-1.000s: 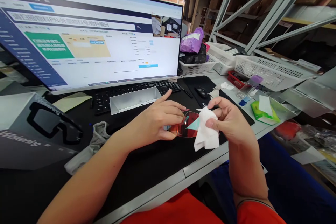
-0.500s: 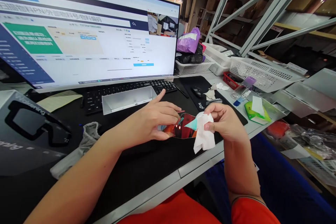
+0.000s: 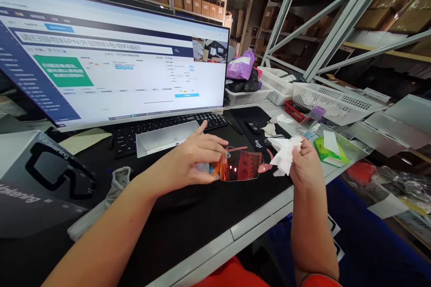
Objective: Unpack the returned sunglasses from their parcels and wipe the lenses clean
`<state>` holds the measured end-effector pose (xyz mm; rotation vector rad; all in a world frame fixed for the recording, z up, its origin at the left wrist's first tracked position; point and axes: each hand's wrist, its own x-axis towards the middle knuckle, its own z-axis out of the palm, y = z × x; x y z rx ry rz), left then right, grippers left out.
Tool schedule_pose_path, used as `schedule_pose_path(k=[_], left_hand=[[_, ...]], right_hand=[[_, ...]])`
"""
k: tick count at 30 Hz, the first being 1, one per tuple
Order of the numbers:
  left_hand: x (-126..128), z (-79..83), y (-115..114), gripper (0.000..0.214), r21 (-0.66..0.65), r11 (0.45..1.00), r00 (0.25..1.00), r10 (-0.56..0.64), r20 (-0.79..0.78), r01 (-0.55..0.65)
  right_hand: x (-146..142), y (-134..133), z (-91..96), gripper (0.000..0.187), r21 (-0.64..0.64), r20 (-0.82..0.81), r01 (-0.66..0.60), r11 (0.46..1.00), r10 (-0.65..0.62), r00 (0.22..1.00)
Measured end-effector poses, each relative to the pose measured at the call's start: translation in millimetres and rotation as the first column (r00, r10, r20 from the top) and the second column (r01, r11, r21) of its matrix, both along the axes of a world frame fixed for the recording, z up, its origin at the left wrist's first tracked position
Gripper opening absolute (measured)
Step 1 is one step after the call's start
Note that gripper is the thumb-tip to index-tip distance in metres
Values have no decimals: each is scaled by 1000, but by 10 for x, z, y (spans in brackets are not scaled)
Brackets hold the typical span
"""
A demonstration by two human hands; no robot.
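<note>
Left hand pinches a red mirrored lens; right hand bunches a white wipe.
Left fingers clamp the lens's left end above a black desk mat; right fingers look closed on the wipe, which sits just beside the lens.

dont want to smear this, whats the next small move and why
Probably draw the white wipe in your right hand lightly across the red mirrored lens, starting at its right end. The wipe sits right beside that end, and your left hand is holding the lens steady at its other end, so a gentle pass looks like the best fit.
</note>
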<state>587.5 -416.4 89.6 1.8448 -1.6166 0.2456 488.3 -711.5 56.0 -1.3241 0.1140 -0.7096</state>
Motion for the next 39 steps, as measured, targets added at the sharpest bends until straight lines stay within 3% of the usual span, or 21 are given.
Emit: schedule_pose_path(k=[5,15,21,24,28,29,30,32,36,37,39], left_hand=[[-17,28,-6,16,27,999,999,-33,-25,34],[-8,-1,-8,25,73,997,1000,-21,-12,22],[-35,-8,-31,25,116,993,1000,-29,2,29],[-65,-17,-51,26,166,986,1000,-23,15,20],[-125,-37,-80,21,211,977,998,-12,61,-1],[-142,-41,-86,20,225,974,996,-15,89,-6],[-158,-44,-93,21,234,972,992,-11,127,-19],[-190,-40,-105,36,197,975,972,53,227,-99],[-259,-25,-135,85,-86,933,874,357,329,-349],[-279,-30,-147,87,-168,902,849,431,306,-397],[-323,-64,-181,71,-310,819,803,556,214,-484]], right_hand=[[-132,-89,7,55,-43,-81,-73,996,69,994],[-293,-102,-22,50,-13,-151,-252,968,248,957],[-261,1,85,43,-61,-159,-318,946,305,939],[-233,112,205,35,-121,-207,-458,881,429,879],[-234,246,344,32,-134,-425,-722,679,619,661],[-245,266,358,31,-122,-465,-747,653,627,625],[-259,281,360,30,-110,-493,-749,654,618,613],[-287,293,323,30,-98,-496,-693,714,568,657],[-260,315,102,36,-71,-259,-405,912,375,890],[-224,337,31,38,-42,-165,-308,950,298,940],[-128,412,-105,41,42,-8,-130,991,130,991]])
